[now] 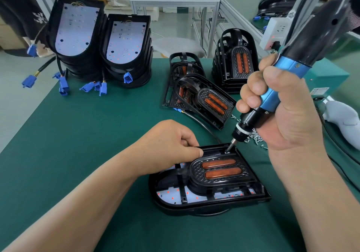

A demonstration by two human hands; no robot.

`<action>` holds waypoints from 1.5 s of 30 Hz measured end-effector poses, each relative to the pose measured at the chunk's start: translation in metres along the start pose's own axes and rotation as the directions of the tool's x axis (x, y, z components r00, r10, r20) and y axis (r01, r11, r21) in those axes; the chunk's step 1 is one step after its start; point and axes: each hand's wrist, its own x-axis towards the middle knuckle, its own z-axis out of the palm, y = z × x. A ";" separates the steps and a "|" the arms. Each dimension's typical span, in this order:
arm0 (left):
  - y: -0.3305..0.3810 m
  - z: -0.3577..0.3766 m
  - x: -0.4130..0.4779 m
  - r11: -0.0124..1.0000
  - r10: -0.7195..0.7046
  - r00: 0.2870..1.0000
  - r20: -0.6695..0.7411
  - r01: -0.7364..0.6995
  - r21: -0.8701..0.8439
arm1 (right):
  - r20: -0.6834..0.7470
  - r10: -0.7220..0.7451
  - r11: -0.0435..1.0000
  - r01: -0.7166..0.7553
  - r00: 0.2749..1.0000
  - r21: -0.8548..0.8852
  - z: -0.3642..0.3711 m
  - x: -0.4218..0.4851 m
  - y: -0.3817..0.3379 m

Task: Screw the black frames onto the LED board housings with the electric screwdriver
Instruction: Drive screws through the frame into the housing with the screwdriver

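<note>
An LED board housing [194, 206] lies flat on the green mat in front of me, with a black frame [220, 169] carrying two orange lenses laid on it. My left hand [169, 146] holds the frame's far left edge, fingers curled over it. My right hand [280, 107] grips the blue electric screwdriver [270, 96], tilted, its bit tip resting on a screw [227, 151] at the frame's far right corner. A pile of loose screws [255, 137] lies just right of the bit.
Two stacks of LED housings [124, 51] with blue connectors stand at the back left. Stacks of black frames [233, 66] and a leaning frame [210, 103] sit at the back right. A white power strip [274, 31] and a grey cloth [342, 115] lie on the right.
</note>
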 end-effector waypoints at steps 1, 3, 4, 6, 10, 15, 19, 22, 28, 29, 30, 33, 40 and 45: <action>0.000 0.000 0.000 1.000 0.001 1.000 -0.004 -0.001 -0.001 | 0.007 0.000 1.000 0.000 1.000 -0.007 0.000 0.000 0.000; -0.001 0.001 0.000 1.000 0.011 1.000 -0.016 -0.011 -0.002 | 0.016 0.004 1.000 -0.004 1.000 -0.005 0.000 0.001 0.000; -0.001 0.001 0.000 1.000 0.017 1.000 -0.024 -0.017 -0.003 | 0.021 0.009 1.000 -0.009 1.000 -0.001 0.000 0.001 0.001; -0.001 0.001 0.000 1.000 0.022 0.999 -0.031 -0.022 -0.002 | 0.032 0.008 1.000 -0.008 0.999 0.000 -0.001 0.000 0.001; -0.001 0.000 0.000 1.000 0.008 1.000 -0.019 -0.008 0.005 | 0.095 -0.038 0.999 0.039 0.995 -0.003 -0.003 -0.003 0.003; -0.003 0.002 0.002 1.000 0.023 0.999 -0.035 -0.024 -0.012 | 0.066 -0.114 0.988 0.105 0.991 0.116 -0.007 -0.001 0.002; 0.001 0.001 0.003 0.993 0.030 0.998 -0.057 -0.036 -0.112 | -0.130 -0.164 0.951 0.191 0.978 0.241 -0.013 0.004 0.002; 0.002 0.002 0.007 0.977 -0.016 0.991 -0.136 -0.013 -0.212 | -0.259 -0.136 0.930 0.213 0.956 0.301 -0.015 0.006 0.008; 0.001 -0.002 0.017 0.587 -0.328 0.944 -0.018 0.189 -0.787 | -0.367 -0.095 0.911 0.230 0.925 0.342 -0.012 0.008 0.019; 0.000 -0.002 0.017 0.575 -0.320 0.947 0.003 0.197 -0.794 | -0.367 -0.091 0.910 0.227 0.926 0.348 -0.011 0.008 0.020; -0.001 -0.003 0.016 0.568 -0.309 0.951 0.020 0.201 -0.798 | -0.366 -0.087 0.910 0.224 0.927 0.349 -0.010 0.008 0.021; -0.003 -0.004 0.016 0.554 -0.281 0.959 0.047 0.202 -0.807 | -0.374 -0.071 0.917 0.208 0.925 0.341 -0.008 0.008 0.024; -0.006 -0.008 0.016 0.546 -0.196 0.973 0.119 0.209 -0.811 | -0.393 -0.041 0.927 0.181 0.919 0.328 -0.005 0.011 0.025; -0.009 -0.008 0.017 0.524 -0.182 0.976 0.124 0.203 -0.827 | -0.425 -0.019 0.927 0.175 0.905 0.331 -0.004 0.016 0.025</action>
